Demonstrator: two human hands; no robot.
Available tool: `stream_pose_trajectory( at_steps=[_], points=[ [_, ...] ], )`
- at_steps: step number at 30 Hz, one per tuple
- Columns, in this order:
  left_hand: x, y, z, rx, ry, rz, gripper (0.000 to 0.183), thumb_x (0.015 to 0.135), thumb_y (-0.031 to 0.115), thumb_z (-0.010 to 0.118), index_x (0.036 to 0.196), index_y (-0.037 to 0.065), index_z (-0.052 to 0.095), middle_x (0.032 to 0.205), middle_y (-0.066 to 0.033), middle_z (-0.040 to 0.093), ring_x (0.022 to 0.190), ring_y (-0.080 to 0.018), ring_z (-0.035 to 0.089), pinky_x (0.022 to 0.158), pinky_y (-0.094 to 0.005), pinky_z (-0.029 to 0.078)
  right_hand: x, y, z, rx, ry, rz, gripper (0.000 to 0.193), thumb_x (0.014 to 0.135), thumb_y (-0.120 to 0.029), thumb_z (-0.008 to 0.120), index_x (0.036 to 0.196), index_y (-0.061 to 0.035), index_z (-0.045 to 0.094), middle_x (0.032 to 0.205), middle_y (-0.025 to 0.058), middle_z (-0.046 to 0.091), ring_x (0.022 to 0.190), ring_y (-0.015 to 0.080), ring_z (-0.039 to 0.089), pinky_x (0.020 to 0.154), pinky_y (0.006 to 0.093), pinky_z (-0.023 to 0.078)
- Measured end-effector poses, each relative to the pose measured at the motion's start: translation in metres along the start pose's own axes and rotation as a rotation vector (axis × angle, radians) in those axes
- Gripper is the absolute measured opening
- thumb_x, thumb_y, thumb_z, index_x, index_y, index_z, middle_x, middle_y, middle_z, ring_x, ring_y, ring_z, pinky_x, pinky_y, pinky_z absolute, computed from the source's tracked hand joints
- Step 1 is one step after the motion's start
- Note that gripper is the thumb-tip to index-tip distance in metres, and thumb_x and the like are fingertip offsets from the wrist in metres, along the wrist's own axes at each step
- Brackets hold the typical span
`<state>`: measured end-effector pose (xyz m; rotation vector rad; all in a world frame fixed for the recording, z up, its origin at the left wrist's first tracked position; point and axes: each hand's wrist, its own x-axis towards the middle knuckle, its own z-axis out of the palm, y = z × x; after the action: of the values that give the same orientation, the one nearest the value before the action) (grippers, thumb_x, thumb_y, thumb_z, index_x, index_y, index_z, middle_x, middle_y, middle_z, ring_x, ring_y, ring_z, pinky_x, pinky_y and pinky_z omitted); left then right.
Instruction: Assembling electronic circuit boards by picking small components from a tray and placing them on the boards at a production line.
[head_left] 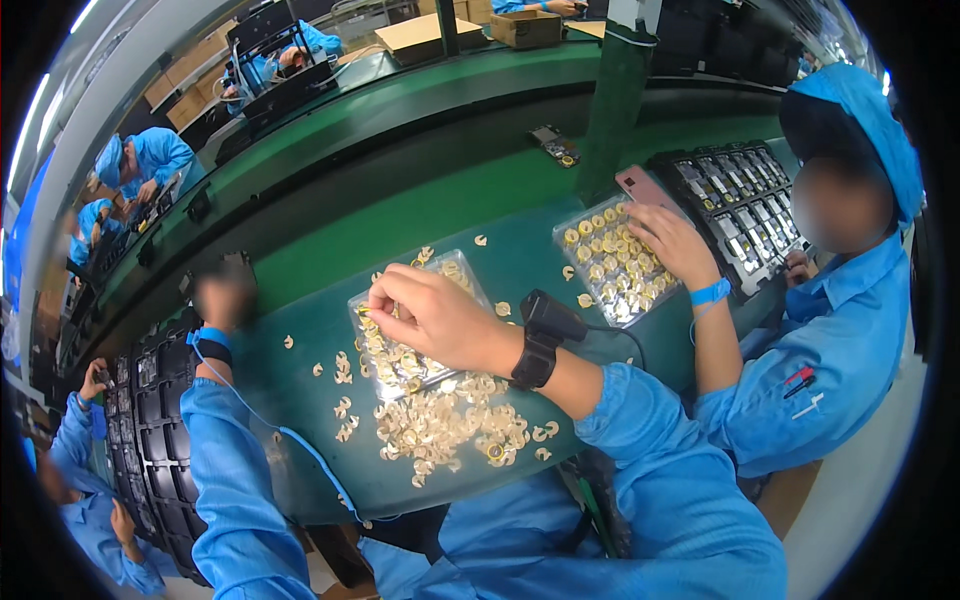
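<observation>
My right hand (425, 315), nearly closed, pinches a small yellow piece (364, 311) at the clear tray (475, 281); my left hand (222, 300) is blurred, its grip I cannot tell.

Factory: blue-uniformed workers (815, 365), green workbench (300, 425), black trays (172, 455).

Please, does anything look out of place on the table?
Yes: one round, yellow-rimmed piece lies among the pale curved scraps, whereas similar round pieces sit in rows in the tray at right.
</observation>
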<state>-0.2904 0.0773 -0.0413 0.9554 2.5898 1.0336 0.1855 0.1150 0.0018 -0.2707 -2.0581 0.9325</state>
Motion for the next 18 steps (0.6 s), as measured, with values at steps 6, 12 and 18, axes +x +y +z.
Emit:
stream_pose_trajectory(
  at_steps=[6, 12, 18],
  points=[
    [-0.033, 0.025, -0.023, -0.855, -0.209, -0.063, 0.016, 0.096, -0.007, 0.047, 0.099, -0.014, 0.062, 0.106, -0.0219, 0.069, 0.098, -0.0358, 0.076, 0.088, -0.0445, 0.068, -0.003, 0.003, 0.004, 0.017, -0.043, 0.012, 0.015, 0.1, -0.013, 0.07, 0.101, -0.0017, 0.062, 0.092, 0.009, 0.061, 0.07, 0.0181, 0.06, 0.065, 0.0335, 0.049],
    [-0.168, 0.114, 0.003, -1.144, -0.589, 0.191, 0.043, 0.106, 0.002, 0.051, 0.144, -0.017, 0.048, 0.134, -0.0267, 0.067, 0.119, -0.0348, 0.071, 0.105, -0.0414, 0.06, -0.001, -0.019, -0.002, 0.421, -0.047, 0.39, 0.009, 0.102, -0.006, 0.07, 0.107, 0.0006, 0.066, 0.092, 0.001, 0.063, 0.074, 0.0056, 0.061, 0.066, 0.0243, 0.048],
    [-0.244, 0.145, 0.03, -1.276, -0.759, 0.211, 0.044, 0.109, 0.003, 0.048, 0.151, -0.012, 0.045, 0.136, -0.0253, 0.067, 0.117, -0.0333, 0.073, 0.105, -0.0413, 0.06, 0.01, -0.038, -0.006, 0.286, 0.059, 0.269, 0.007, 0.101, -0.004, 0.071, 0.102, 0.0025, 0.07, 0.092, 0.0008, 0.062, 0.077, 0.0044, 0.059, 0.066, 0.0218, 0.046]
  ],
)
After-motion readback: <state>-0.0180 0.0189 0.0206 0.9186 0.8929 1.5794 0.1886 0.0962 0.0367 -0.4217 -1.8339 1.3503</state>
